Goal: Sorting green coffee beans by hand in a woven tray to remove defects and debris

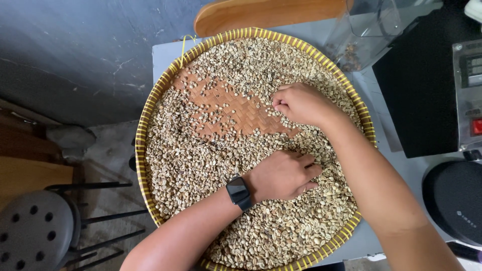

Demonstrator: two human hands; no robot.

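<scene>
I am sorting pale beans [261, 236] in the woven tray [145, 115]: left hand [283, 175] rests released, right hand [301, 104] pinches beans at centre frame; next, careful picking.

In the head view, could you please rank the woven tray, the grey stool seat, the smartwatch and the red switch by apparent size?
1. woven tray
2. grey stool seat, partly cut off
3. smartwatch
4. red switch, partly cut off
</scene>
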